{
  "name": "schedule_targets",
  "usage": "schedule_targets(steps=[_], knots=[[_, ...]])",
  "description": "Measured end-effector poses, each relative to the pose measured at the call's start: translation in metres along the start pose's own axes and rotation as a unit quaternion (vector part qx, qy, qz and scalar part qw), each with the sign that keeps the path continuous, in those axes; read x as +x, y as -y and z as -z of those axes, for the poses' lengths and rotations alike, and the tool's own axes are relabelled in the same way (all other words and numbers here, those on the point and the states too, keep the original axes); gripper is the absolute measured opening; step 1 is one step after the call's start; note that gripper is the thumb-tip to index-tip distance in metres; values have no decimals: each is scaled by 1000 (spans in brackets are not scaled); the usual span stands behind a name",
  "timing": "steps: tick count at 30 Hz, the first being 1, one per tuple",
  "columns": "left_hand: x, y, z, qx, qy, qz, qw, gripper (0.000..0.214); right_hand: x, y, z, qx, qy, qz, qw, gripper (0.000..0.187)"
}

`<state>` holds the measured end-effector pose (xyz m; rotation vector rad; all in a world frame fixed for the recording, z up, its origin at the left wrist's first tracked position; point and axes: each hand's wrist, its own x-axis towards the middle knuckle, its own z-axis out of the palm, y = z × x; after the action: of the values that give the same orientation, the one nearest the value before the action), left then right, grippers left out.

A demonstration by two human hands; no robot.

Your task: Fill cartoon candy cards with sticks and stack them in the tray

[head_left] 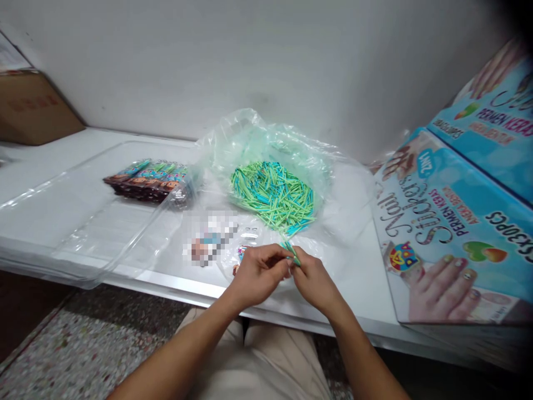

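Observation:
My left hand and my right hand meet just above the front edge of the white table. Both pinch a small bunch of green and blue sticks between their fingertips. Right behind them lies a heap of the same green and blue sticks in an open clear plastic bag. A small packet lies on the table under my left hand, partly hidden by it.
A stack of filled colourful packets rests in a clear bag at the left. Large clear plastic sheeting covers the table's left part. Blue printed cartons stand at the right. A brown cardboard box is at the far left.

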<state>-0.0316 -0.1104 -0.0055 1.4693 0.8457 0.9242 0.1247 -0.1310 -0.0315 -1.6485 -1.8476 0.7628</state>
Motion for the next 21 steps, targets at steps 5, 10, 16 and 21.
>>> schedule_targets(steps=[5,10,16,21], knots=[[27,-2,3,-35,-76,10,996,17,-4,-27,9,-13,-43,-42,998,22],[77,25,7,159,-50,16,986,19,-14,-40,15,165,-58,-97,980,35],[91,30,12,197,-84,19,977,52,-21,-27,15,337,26,-129,932,38],[48,4,-5,47,147,-21,988,57,-13,-9,6,167,104,-14,980,19]])
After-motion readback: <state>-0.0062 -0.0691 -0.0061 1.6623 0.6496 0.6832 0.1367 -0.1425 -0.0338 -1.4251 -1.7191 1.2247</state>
